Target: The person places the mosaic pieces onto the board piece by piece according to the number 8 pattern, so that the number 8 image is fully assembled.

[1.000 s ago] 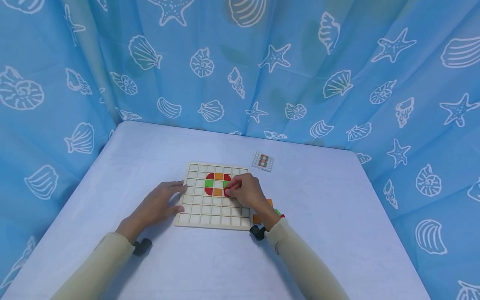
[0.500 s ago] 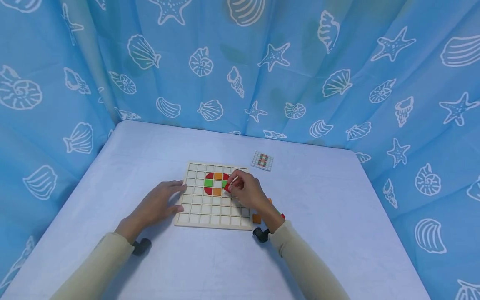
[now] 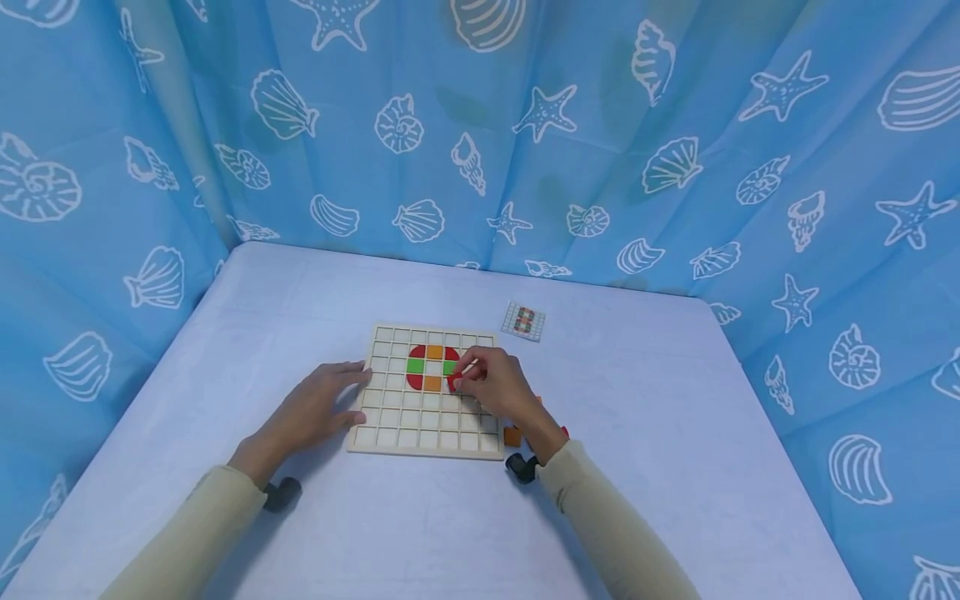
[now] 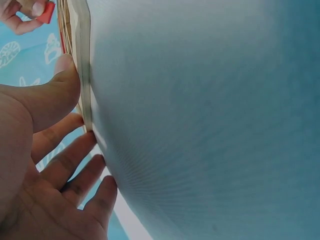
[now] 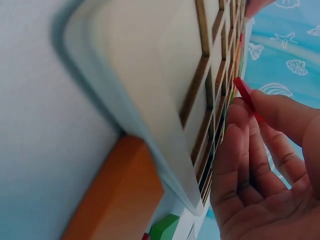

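Note:
A wooden grid board (image 3: 367, 450) lies flat on the table. On it sit rounded red tiles (image 3: 415, 382), orange tiles (image 3: 434, 352) and green tiles (image 3: 416, 366), forming a ring around a bare cell. My right hand (image 3: 497, 386) pinches a red tile (image 5: 245, 95) between thumb and fingertips, holding it tilted at the ring's lower right corner. Whether that tile touches the board cannot be told. At the board's left edge rests my left hand (image 3: 318, 404), its fingers spread and its thumb (image 4: 62, 82) against the rim.
Beyond the board's upper right corner lies a small pattern card (image 3: 523, 321). Loose tiles lie by the board's right side, among them an orange tile (image 3: 512, 437) and a green one (image 5: 164, 227), partly hidden by my right wrist. A shell-printed blue curtain (image 3: 480, 142) surrounds the table.
My right hand lifted and tilted the red tile away from the lower right corner of the ring, then brought it slightly lower again. My left hand stays on the board's edge.

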`<state>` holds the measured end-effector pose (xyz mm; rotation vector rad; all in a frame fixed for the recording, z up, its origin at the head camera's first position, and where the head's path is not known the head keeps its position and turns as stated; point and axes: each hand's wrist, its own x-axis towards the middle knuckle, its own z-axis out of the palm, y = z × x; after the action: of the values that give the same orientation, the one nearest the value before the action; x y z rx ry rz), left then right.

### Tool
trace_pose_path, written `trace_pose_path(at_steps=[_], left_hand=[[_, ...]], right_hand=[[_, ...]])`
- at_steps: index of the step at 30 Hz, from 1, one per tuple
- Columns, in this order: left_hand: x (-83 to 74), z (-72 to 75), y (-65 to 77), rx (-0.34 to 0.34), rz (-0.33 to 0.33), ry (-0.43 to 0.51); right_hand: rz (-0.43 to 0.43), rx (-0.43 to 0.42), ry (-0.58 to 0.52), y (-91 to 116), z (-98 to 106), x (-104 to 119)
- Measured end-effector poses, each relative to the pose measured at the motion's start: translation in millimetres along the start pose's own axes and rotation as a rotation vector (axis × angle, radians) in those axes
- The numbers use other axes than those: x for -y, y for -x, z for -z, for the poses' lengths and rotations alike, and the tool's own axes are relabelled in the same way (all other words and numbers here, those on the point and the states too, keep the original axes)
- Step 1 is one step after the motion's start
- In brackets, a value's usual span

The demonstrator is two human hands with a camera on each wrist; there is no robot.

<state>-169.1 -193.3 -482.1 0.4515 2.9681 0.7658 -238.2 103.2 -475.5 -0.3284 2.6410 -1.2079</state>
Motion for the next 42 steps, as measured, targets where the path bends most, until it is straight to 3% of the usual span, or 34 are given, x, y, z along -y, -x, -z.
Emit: trace_pose_path(at_steps=[14, 21, 25, 32, 42], left_hand=[[0.6, 0.3, 0.8, 0.006, 0.019, 0.009], [3.2, -1.0, 1.2, 0.001, 0.006, 0.011], [3.7, -1.5, 1.2, 0.004, 0.008, 0.011], [1.8, 1.3, 1.2, 0.009, 0.004, 0.008], [1.1, 0.6, 1.2, 0.015, 0.014, 0.011]], right_hand=[[-0.028, -0.037, 0.11, -9.8, -10.0, 2.4], [-0.022, -0.011, 0.09, -9.7, -8.7, 3.6], [-0.034, 0.0, 0.042, -5.6, 0.0, 1.9], [-0.044, -0.074, -0.03, 4.5, 27.3, -12.4], [-0.155, -0.11, -0.049, 28.1, 60.1, -40.7]])
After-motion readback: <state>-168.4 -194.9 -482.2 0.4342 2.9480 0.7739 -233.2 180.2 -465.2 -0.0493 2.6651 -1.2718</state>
